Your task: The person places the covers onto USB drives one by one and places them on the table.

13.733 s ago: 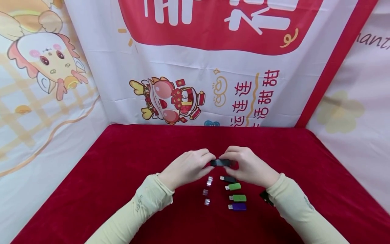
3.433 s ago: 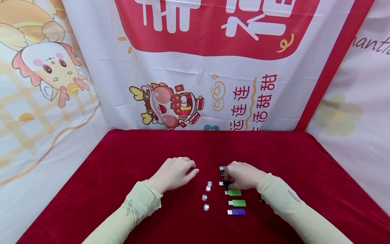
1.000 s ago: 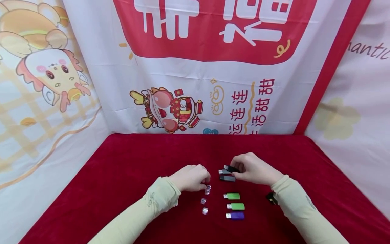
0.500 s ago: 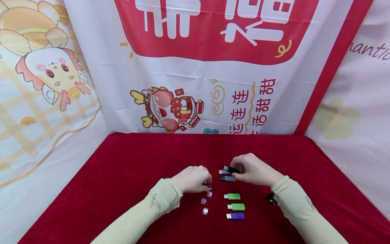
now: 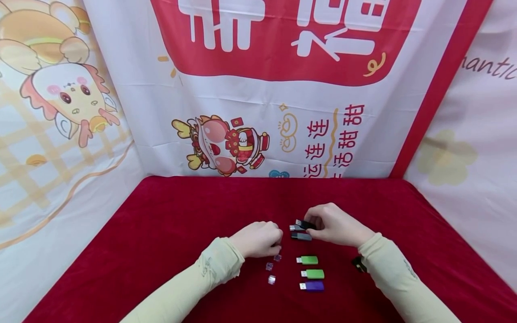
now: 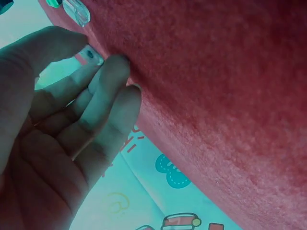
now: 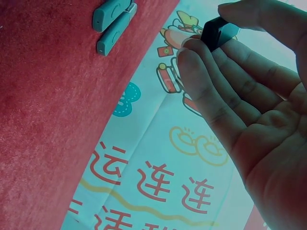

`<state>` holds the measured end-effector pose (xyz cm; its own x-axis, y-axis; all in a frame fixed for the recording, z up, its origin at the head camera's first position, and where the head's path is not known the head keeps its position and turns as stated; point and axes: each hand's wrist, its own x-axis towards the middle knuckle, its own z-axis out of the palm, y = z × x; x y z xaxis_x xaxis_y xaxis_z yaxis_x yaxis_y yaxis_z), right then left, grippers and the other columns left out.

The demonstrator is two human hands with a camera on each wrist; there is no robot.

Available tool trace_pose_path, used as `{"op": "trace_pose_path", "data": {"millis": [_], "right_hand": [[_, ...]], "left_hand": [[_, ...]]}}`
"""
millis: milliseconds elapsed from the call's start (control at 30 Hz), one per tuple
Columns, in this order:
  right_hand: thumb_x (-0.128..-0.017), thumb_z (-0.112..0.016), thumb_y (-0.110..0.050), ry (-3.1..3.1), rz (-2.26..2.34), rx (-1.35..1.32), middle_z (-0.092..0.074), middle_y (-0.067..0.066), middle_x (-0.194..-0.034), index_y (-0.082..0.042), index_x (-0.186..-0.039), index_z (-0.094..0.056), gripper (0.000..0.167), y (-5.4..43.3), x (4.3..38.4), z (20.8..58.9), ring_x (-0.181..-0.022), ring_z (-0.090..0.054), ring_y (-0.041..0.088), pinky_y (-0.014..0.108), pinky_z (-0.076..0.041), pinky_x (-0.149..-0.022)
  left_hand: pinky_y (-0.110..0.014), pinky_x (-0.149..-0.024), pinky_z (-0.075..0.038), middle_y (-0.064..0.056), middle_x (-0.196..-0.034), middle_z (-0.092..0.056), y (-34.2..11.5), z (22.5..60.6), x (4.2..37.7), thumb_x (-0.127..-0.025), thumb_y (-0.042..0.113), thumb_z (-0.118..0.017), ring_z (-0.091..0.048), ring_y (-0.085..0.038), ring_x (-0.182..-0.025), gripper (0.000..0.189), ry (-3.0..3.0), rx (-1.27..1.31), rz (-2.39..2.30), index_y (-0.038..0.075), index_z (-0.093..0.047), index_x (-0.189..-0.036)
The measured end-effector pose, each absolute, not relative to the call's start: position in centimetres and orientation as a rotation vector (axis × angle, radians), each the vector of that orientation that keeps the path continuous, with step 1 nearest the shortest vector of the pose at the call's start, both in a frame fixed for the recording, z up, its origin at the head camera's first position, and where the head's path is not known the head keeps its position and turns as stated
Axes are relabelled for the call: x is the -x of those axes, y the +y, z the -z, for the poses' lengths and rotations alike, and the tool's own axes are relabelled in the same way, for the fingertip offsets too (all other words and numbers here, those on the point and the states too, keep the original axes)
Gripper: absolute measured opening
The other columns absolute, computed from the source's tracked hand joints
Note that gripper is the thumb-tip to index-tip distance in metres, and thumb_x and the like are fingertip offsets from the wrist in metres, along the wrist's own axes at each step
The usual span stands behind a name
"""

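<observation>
My left hand [image 5: 258,238] pinches a small clear cap [image 6: 91,55] between thumb and fingertips, close over the red cloth. In the head view the fingers hide that cap. Several similar clear caps [image 5: 272,280] lie just in front of this hand. My right hand [image 5: 335,224] holds a black USB stick [image 5: 304,224] by its body, between thumb and fingers, its metal plug pointing left. Beneath and beside it lie two grey USB sticks [image 5: 301,236], the farther one partly covered by the black stick in the head view.
Nearer the body, two green USB sticks [image 5: 313,273] and a purple one [image 5: 312,286] lie in a column, plugs to the left. A small black object [image 5: 358,264] is partly hidden by the right sleeve. Printed cloth walls [image 5: 161,112] enclose the red table [image 5: 181,202].
Since 3.4 s ago, my right hand has lifted the black stick from the row. My left hand has come right and taken a clear cap, nudging another, then drifted slightly right.
</observation>
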<state>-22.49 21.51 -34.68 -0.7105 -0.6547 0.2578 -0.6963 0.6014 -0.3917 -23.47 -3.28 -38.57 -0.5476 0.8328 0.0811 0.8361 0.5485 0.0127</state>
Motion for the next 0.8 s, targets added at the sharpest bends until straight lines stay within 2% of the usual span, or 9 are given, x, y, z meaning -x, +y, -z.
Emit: {"op": "trace_pose_path", "data": {"millis": [133, 300, 433, 800], "right_hand": [[-0.081, -0.080, -0.011, -2.729, -0.718, -1.153, -0.060, -0.012, -0.079, -0.015, -0.090, -0.070, 0.014, 21.5, 22.4, 34.6, -0.065, -0.056, 0.007, 0.026, -0.052, -0.062], [-0.082, -0.080, -0.011, -2.717, -0.715, -1.149, -0.061, -0.011, -0.082, -0.013, -0.093, -0.071, 0.015, 21.7, 22.4, 34.5, -0.067, -0.058, 0.010, 0.028, -0.053, -0.064], [-0.082, -0.080, -0.011, -2.707, -0.712, -1.145, -0.063, -0.009, -0.084, -0.013, -0.095, -0.072, 0.016, 21.7, 22.4, 34.5, -0.068, -0.060, 0.014, 0.031, -0.054, -0.065], [-0.082, -0.080, -0.012, -2.607, -0.721, -1.203, -0.063, -0.007, -0.087, -0.014, -0.097, -0.071, 0.018, 20.6, 21.8, 34.7, -0.068, -0.057, 0.011, 0.025, -0.052, -0.063]], "left_hand": [[-0.016, -0.052, -0.040, 0.014, -0.063, -0.051, -3.7, 38.5, 23.6, -0.088, 0.018, -0.070, -0.045, 0.001, -0.053, 0.020, -2.717, 1.447, 0.184, 0.021, -0.061, -0.070], [-0.015, -0.059, -0.044, 0.006, -0.075, -0.061, -4.6, 37.7, 23.5, -0.090, 0.022, -0.071, -0.050, -0.001, -0.062, 0.009, -2.735, 1.389, 0.249, 0.017, -0.068, -0.083], [-0.016, -0.064, -0.047, 0.002, -0.084, -0.064, -5.4, 37.0, 23.4, -0.091, 0.023, -0.071, -0.052, -0.003, -0.069, 0.010, -2.701, 1.340, 0.305, 0.014, -0.070, -0.092], [-0.015, -0.064, -0.048, 0.003, -0.088, -0.063, -6.5, 35.1, 22.5, -0.089, 0.019, -0.072, -0.056, -0.004, -0.070, 0.011, -2.433, 1.312, 0.416, 0.012, -0.067, -0.096]]}}
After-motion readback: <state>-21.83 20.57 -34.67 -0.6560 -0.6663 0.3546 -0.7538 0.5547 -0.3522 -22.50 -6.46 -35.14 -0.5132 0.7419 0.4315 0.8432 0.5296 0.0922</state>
